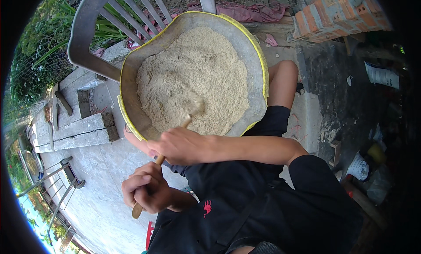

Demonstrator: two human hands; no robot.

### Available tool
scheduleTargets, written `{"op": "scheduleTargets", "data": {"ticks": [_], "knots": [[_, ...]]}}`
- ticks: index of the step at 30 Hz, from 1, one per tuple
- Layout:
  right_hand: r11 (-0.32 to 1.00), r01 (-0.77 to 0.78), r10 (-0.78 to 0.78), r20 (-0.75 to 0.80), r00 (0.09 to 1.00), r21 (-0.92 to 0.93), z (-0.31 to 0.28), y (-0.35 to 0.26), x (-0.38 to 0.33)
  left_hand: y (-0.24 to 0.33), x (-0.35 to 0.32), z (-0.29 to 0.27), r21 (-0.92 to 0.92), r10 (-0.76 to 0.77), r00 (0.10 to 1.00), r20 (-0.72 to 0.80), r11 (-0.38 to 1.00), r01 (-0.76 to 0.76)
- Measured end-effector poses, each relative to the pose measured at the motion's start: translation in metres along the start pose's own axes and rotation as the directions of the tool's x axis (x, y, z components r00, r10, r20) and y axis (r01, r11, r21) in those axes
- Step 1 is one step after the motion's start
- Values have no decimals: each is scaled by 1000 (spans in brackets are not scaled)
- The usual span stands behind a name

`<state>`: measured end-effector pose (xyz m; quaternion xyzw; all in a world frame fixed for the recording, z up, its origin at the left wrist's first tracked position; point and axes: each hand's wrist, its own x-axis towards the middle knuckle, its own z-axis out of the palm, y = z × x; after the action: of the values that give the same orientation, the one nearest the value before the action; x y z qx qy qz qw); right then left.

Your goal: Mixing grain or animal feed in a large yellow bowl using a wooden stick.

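Note:
A large round basin point(258, 87) with a yellow rim and grey inner wall stands in front of me. Coarse beige meal or bran point(206, 69) fills much of it. Both of my hands grip one wooden handle point(160, 159), slanting into the basin. My left hand point(148, 188) is closed around its upper part, with the rounded butt sticking out below. Farther along, beside the near rim, my right hand point(182, 145) wraps around the lower part. The working end is blurred and partly sunk in the meal, so its shape cannot be told.
A brown-grey slatted chair point(81, 45) touches the basin's far left side. Concrete blocks point(72, 133) and wood scraps lie to the left, with a metal frame point(66, 179) nearer. A brick pillar point(340, 17) rises at the far right; sacks point(358, 167) lie below it.

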<state>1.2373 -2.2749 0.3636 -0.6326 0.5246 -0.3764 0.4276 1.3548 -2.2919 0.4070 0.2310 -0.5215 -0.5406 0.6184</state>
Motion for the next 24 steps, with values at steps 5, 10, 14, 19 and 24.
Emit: {"op": "scheduleTargets", "data": {"ticks": [5,10,14,19,24], "knots": [[994,-90,89,26,996,57,3,47,-33,-46,-20,-7,239,-212,973,94,953,184],[992,-29,17,-92,996,-127,-5,52,-7,-52,-12,12,215,219,961,167,943,-253],[974,11,-31,-85,996,-228,-37,3,-23,-20,-11,26,-7,178,953,246,983,-182],[976,-193,175,-158,972,-105,-48,48,-75,-54,-36,50,21,-2,931,364,1000,-7],[976,-111,72,-207,976,-186,-47,78,-55,-85,-36,40,81,70,953,295,992,-98]]}}
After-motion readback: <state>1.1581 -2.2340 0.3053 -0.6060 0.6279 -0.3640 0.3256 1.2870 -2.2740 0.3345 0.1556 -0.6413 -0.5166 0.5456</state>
